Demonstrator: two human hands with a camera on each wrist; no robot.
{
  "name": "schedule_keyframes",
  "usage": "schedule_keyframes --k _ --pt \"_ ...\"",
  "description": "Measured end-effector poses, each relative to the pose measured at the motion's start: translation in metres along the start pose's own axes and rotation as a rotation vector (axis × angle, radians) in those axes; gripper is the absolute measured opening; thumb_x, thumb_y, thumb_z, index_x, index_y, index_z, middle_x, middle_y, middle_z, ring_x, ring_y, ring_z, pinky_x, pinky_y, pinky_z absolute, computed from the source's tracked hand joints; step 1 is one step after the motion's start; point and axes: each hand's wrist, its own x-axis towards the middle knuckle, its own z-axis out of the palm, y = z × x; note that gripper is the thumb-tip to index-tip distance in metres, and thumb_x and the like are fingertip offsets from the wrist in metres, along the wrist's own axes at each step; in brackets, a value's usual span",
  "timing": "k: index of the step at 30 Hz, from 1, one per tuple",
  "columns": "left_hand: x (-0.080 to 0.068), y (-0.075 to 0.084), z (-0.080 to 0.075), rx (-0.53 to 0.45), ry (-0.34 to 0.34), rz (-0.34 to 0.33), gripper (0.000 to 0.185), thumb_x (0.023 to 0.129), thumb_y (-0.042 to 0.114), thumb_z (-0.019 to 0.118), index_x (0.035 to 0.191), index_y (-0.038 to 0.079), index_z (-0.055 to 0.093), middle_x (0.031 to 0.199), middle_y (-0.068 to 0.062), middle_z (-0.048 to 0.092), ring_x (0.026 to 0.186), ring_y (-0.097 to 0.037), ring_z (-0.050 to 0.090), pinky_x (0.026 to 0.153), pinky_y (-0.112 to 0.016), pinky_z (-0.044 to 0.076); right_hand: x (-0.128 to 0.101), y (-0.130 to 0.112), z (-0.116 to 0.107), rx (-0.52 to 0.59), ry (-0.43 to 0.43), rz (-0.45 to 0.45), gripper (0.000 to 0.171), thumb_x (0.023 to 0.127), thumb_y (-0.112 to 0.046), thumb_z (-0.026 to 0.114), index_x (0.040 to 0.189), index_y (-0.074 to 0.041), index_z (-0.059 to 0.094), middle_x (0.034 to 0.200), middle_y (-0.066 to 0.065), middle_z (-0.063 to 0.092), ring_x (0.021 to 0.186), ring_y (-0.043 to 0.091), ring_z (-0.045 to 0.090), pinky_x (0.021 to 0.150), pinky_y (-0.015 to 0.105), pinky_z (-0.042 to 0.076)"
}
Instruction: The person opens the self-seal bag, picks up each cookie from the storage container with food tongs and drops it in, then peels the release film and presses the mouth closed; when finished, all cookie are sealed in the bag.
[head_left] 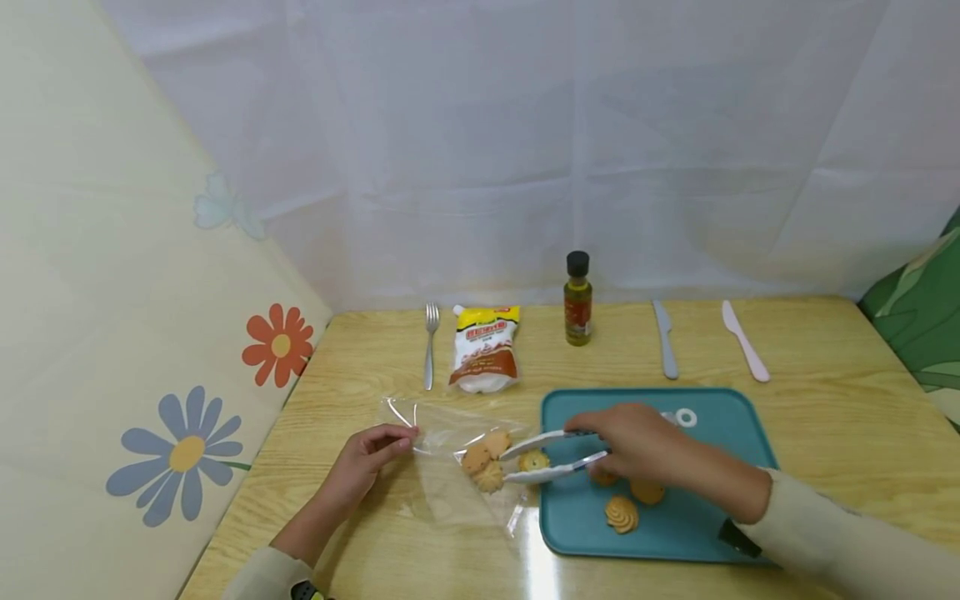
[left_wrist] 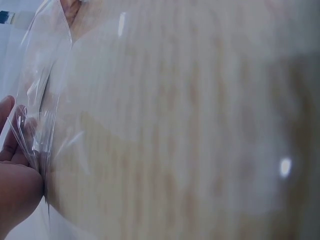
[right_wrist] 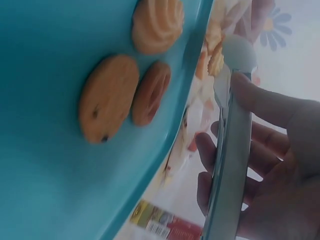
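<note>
My left hand (head_left: 365, 467) pinches the edge of a clear plastic bag (head_left: 442, 500) lying on the table. In the left wrist view the bag's film (left_wrist: 45, 95) bunches at the fingers. Several cookies (head_left: 480, 458) are inside the bag. My right hand (head_left: 633, 442) grips white-tipped metal tongs (head_left: 547, 475), their tips pointing left over the bag's mouth. A round, ridged cookie (head_left: 534, 461) shows between the tong arms, close to the tray's left rim. On the teal tray (head_left: 697, 533), a swirled cookie (head_left: 622, 514) and a dotted oval cookie (right_wrist: 109, 97) lie below the right hand.
Behind the bag are a fork (head_left: 430, 346) and a yellow, white and brown packet (head_left: 486, 348). A black-capped bottle (head_left: 577, 304) stands upright at the back. Grey (head_left: 665, 342) and pink (head_left: 745, 342) knives lie behind the tray. A white curtain (head_left: 525, 150) hangs behind the table.
</note>
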Motion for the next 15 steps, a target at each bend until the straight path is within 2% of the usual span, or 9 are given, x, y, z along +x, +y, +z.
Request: schedule_keyframes --k 5,15 --pt "0.0 0.0 0.0 0.003 0.004 -0.016 0.03 0.099 0.01 0.069 0.121 -0.01 0.068 0.129 -0.02 0.069 0.11 -0.002 0.064 0.092 -0.017 0.052 0.011 -0.008 0.01 0.017 -0.001 0.009 0.051 0.084 -0.022 0.087 0.132 -0.019 0.069 0.114 0.002 0.076 0.097 0.023 0.07 0.081 0.045 0.057" --pt "0.001 0.0 0.0 0.006 0.005 -0.026 0.029 0.1 0.01 0.068 0.121 -0.01 0.068 0.131 -0.023 0.067 0.109 -0.001 0.064 0.092 -0.017 0.051 0.025 -0.021 0.026 0.002 0.064 -0.012 0.054 0.084 -0.023 0.087 0.134 -0.016 0.068 0.113 0.005 0.076 0.097 0.025 0.07 0.08 0.045 0.057"
